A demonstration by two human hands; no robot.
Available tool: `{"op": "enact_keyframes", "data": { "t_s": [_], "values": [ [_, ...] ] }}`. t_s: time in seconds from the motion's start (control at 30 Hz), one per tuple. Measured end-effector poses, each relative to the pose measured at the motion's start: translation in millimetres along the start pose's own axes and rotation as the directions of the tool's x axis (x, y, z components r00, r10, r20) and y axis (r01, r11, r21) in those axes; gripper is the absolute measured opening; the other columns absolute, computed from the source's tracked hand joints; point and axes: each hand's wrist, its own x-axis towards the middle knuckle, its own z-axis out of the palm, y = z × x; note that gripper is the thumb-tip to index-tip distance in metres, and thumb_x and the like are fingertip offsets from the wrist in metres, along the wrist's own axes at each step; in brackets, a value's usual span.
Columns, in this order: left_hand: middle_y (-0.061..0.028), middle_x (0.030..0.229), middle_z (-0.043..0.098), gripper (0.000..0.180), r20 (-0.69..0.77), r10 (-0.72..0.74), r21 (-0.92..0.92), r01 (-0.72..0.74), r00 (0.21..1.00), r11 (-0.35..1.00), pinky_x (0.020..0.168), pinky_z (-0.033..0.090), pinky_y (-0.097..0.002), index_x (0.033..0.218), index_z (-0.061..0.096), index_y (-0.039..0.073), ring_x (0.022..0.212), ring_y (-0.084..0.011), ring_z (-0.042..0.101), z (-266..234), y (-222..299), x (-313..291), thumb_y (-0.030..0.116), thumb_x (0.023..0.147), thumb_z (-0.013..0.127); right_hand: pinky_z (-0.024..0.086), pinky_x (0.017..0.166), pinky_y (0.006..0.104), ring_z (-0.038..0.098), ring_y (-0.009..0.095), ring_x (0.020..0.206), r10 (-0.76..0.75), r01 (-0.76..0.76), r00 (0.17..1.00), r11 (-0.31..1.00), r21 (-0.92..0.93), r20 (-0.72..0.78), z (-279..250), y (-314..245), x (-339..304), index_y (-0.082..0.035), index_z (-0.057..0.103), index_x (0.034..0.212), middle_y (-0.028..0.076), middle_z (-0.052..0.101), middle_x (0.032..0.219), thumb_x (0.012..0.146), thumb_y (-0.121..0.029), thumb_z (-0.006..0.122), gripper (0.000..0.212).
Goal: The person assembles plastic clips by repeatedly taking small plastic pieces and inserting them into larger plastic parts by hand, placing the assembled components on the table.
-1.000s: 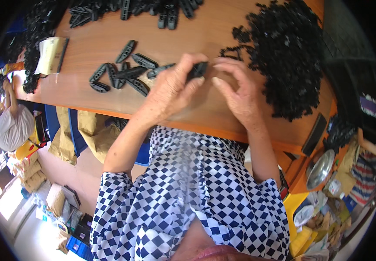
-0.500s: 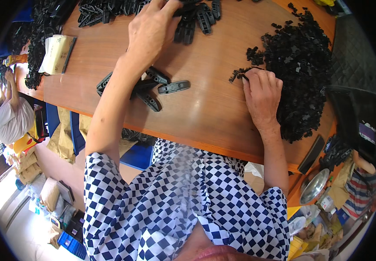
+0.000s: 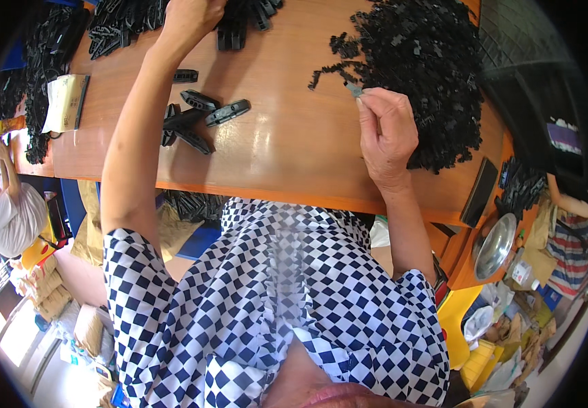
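Note:
My right hand [image 3: 389,132] is closed in a pinch on a small dark grey plastic piece [image 3: 354,88]. It is held just left of a large heap of small black plastic pieces [image 3: 437,88]. At the far edge, my left hand [image 3: 195,15] reaches to a pile of long black plastic parts [image 3: 256,13]; the picture's top edge cuts off most of its fingers. Several more long black parts [image 3: 228,113] lie loose on the wooden table [image 3: 294,146], right of my left forearm.
A yellowish-white packet [image 3: 64,102] lies at left, beside a strip of black parts [image 3: 35,102]. A dark flat bar [image 3: 479,192] rests at the table's right corner, near a metal bowl [image 3: 495,246]. Other people sit at far left and far right.
My right hand has lifted from the heap's edge with a small piece in its pinch. My left hand stays at the far pile, now partly out of view. The whole view has shifted.

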Motion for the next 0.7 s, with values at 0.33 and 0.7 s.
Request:
{"op": "enact_keyframes", "data": {
  "t_s": [0.33,0.7],
  "values": [
    [-0.0214,0.110,0.061,0.024,0.599,0.032,-0.695,0.539,0.800,-0.477,0.082,0.058,-0.0319,0.115,0.047,-0.002,0.100,-0.0290,0.065,19,115,-107,0.012,0.095,0.053,0.050,0.064,0.0317,0.059,0.024,0.077,-0.132,0.126,0.981,0.991,-0.050,-0.143,-12,-16,-15,-0.005,0.061,0.090,0.007,0.060,0.090,0.068,0.008,0.073,0.028],
    [-0.0111,0.107,0.061,0.025,0.565,0.081,-0.645,0.500,0.821,-0.577,0.090,0.053,-0.0349,0.118,0.048,0.002,0.099,-0.0187,0.063,24,158,-129,0.013,0.096,0.052,0.046,0.056,0.0306,0.056,0.020,0.070,-0.081,0.086,0.967,0.996,0.009,-0.241,-13,-30,-20,-0.006,0.060,0.090,0.006,0.058,0.085,0.071,0.007,0.073,0.027]
  ]
}}
